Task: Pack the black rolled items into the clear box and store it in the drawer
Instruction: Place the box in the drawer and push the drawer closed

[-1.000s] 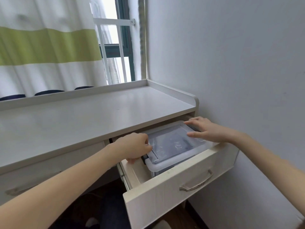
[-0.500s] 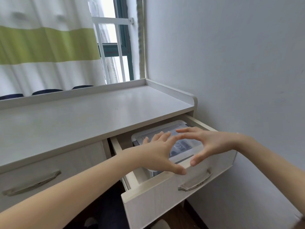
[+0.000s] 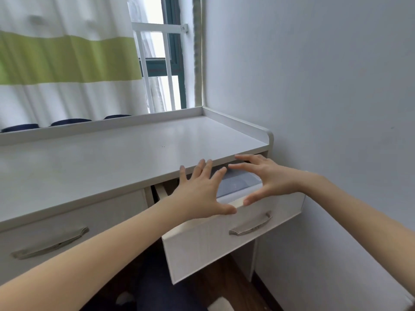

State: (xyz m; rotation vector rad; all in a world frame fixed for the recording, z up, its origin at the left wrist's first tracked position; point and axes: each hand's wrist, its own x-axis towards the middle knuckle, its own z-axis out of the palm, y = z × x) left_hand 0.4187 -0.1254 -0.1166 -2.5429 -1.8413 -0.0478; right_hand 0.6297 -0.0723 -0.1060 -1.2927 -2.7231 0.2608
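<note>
The clear box [image 3: 238, 181] with its lid on lies inside the right drawer [image 3: 224, 239] of the white desk. Only a strip of its lid shows between my hands, and the black rolled items inside are hidden. The drawer stands partly out. My left hand [image 3: 199, 194] is spread flat, thumb on the top edge of the drawer front. My right hand [image 3: 267, 178] is spread too, thumb touching the same edge, fingers over the box. Neither hand holds anything.
The white desk top [image 3: 112, 158] has a raised rim at the back and right. A shut left drawer [image 3: 49, 243] has a metal handle. A wall stands close on the right, a curtain [image 3: 67, 59] and window behind. My legs are under the desk.
My hands let go of the box and moved to the drawer front. The drawer has slid inward, so less of the box shows.
</note>
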